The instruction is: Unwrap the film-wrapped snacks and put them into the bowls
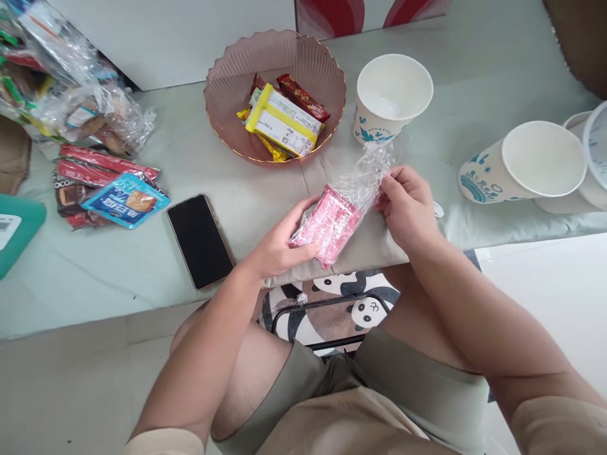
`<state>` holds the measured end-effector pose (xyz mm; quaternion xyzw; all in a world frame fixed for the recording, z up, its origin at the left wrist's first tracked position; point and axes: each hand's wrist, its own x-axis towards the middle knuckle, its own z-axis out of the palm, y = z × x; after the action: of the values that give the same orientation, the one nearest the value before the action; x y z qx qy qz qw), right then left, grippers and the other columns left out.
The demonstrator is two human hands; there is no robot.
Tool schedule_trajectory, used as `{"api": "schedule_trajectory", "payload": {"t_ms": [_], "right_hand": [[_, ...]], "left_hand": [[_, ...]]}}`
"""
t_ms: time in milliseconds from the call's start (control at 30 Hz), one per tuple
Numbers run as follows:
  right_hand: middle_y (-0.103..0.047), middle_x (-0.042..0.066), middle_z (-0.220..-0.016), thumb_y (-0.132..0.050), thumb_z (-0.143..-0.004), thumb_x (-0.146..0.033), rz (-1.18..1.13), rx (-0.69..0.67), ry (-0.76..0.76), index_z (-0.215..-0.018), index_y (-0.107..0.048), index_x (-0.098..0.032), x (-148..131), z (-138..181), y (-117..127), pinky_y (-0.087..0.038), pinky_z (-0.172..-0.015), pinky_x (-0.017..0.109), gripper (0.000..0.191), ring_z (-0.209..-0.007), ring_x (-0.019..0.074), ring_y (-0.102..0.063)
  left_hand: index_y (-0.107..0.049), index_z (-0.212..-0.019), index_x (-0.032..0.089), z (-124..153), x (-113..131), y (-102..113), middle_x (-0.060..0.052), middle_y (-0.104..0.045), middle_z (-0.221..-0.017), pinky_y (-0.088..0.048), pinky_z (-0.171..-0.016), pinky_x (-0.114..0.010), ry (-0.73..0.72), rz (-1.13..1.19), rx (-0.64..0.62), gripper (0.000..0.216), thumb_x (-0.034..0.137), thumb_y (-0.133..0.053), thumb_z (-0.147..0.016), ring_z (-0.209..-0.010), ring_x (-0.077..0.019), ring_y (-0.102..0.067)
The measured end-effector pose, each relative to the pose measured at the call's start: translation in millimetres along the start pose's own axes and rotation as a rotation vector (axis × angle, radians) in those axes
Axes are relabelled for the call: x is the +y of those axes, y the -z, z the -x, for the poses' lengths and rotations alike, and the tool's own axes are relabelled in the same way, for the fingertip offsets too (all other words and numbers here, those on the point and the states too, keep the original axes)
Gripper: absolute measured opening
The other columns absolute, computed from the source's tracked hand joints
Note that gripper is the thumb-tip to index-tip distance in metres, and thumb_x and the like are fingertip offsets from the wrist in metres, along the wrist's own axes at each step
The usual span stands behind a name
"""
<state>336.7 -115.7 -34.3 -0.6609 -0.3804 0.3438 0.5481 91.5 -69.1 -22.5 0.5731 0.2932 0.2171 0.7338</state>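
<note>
My left hand [289,243] is closed round several pink snack packets [332,226] inside a clear plastic bag [367,180]. The thumb lies along their near side. My right hand [408,205] pinches the crumpled end of the same bag, to the right of the packets. Just beyond the hands stands a ribbed pink bowl [220,120] with a gold rim. In it lie a yellow-and-white packet [287,120], a dark red packet [303,98] and other small wrapped snacks. A paper cup [379,123] with a blue pattern stands upright right of the bowl.
A black phone [200,241] lies left of my hands. Behind it are a blue snack packet [127,199], red packets [102,165] and bagged snacks [80,95]. On the right, stacked paper cups [484,167] lie on their side. A white box [180,38] stands behind the bowl.
</note>
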Motion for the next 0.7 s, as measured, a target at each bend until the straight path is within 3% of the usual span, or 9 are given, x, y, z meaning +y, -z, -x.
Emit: {"api": "schedule_trajectory", "payload": {"t_ms": [133, 333, 467, 533, 600, 700], "right_hand": [[-0.048, -0.004, -0.067, -0.057, -0.093, -0.036, -0.067, 0.029, -0.043, -0.084, -0.046, -0.025, 6.2, -3.8, -2.6, -0.046, -0.053, 0.025, 0.018, -0.054, 0.0108, -0.050], [-0.048, -0.001, -0.076, -0.052, -0.096, -0.036, -0.020, 0.178, 0.005, -0.089, -0.044, -0.026, 8.1, -6.1, -2.9, -0.044, -0.051, 0.025, 0.015, -0.059, 0.0120, -0.051], [-0.048, 0.000, -0.078, -0.044, -0.100, -0.044, 0.083, 0.255, 0.172, -0.092, -0.044, -0.026, -0.7, 5.7, -0.5, -0.045, -0.054, 0.027, 0.019, -0.062, 0.0134, -0.051], [-0.051, 0.000, -0.076, -0.047, -0.100, -0.046, 0.158, 0.163, 0.335, -0.092, -0.047, -0.026, -7.1, 19.2, -2.4, -0.046, -0.058, 0.030, 0.022, -0.063, 0.0142, -0.051], [-0.057, 0.001, -0.077, -0.056, -0.096, -0.046, 0.226, -0.042, 0.462, -0.095, -0.053, -0.024, -12.1, 33.4, -7.4, -0.048, -0.063, 0.031, 0.022, -0.066, 0.0149, -0.054], [-0.064, 0.001, -0.083, -0.068, -0.088, -0.042, 0.314, -0.222, 0.481, -0.109, -0.057, -0.023, -15.1, 47.3, -17.9, -0.051, -0.066, 0.032, 0.030, -0.071, 0.0156, -0.058]], "left_hand": [[-0.060, -0.141, 0.022, -0.6, -1.5, 1.6, -0.013, -0.063, -0.144, -0.051, -0.106, -0.041, 0.024, 0.071, 0.028, 0.074, 0.038, -0.087, -0.074, -0.132, -0.0358, -0.059], [-0.062, -0.136, 0.023, -0.9, -2.2, 0.5, -0.010, -0.065, -0.140, -0.050, -0.106, -0.039, 0.024, 0.165, 0.090, 0.073, 0.036, -0.090, -0.070, -0.132, -0.0339, -0.058], [-0.060, -0.131, 0.025, -2.2, -3.7, -4.1, -0.008, -0.067, -0.133, -0.051, -0.100, -0.036, 0.011, 0.244, 0.132, 0.072, 0.034, -0.092, -0.067, -0.124, -0.0291, -0.062], [-0.056, -0.130, 0.029, -3.4, -4.4, -8.8, -0.006, -0.067, -0.129, -0.053, -0.093, -0.035, 0.020, 0.302, 0.145, 0.074, 0.035, -0.092, -0.066, -0.115, -0.0264, -0.065], [-0.051, -0.128, 0.033, -5.1, -5.0, -14.3, -0.003, -0.068, -0.123, -0.055, -0.085, -0.034, 0.046, 0.360, 0.125, 0.076, 0.036, -0.093, -0.065, -0.104, -0.0232, -0.067], [-0.048, -0.119, 0.034, -8.4, -5.9, -21.3, 0.001, -0.069, -0.109, -0.053, -0.074, -0.031, 0.081, 0.403, 0.138, 0.067, 0.043, -0.091, -0.069, -0.089, -0.0187, -0.067]]}}
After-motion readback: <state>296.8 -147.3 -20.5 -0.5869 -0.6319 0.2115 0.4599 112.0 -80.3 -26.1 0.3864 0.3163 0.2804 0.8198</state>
